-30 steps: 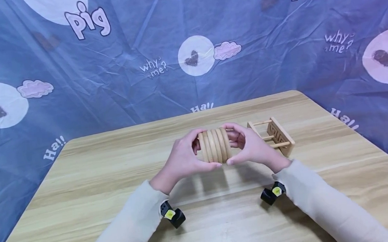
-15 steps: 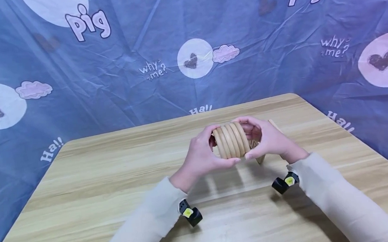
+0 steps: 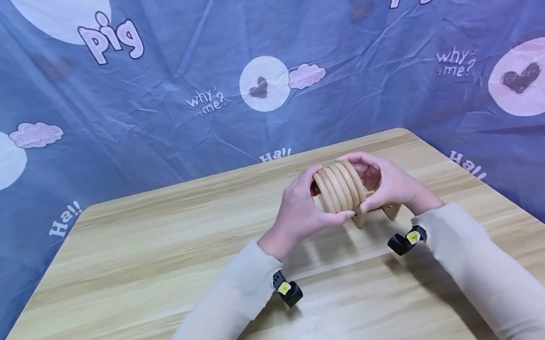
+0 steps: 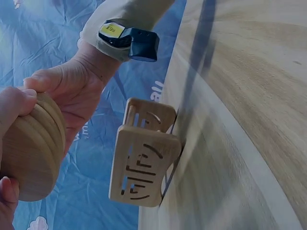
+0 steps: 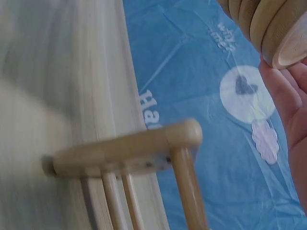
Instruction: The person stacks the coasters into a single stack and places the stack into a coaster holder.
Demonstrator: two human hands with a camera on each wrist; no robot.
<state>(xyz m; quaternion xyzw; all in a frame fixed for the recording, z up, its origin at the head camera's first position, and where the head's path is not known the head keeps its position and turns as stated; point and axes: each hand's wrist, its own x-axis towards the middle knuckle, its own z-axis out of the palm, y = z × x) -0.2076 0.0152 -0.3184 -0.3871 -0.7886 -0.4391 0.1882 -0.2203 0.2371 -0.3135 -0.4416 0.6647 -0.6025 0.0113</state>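
Observation:
A stack of several round wooden coasters [image 3: 340, 187] is held on its side above the table, its discs pressed together in a row. My left hand [image 3: 297, 210] grips the left end, thumb below and fingers over the top. On the right end, my right hand [image 3: 389, 182] holds the stack with thumb and fingers curled about its edge. Just behind and below the right hand stands a wooden coaster rack [image 4: 144, 165] with cut-out end panels joined by rods. Both hands and the stack hide most of it in the head view.
The wood-grain table [image 3: 165, 247] spreads out on every side of the rack. A blue printed cloth [image 3: 166, 83] hangs behind the table's far edge. Each wrist wears a small black camera, such as the left wrist camera [image 3: 288, 292].
Both hands have carried the coaster stack to the right and slightly away, from beside the rack to over its left part. The stack has tilted a little. Neither grip has loosened.

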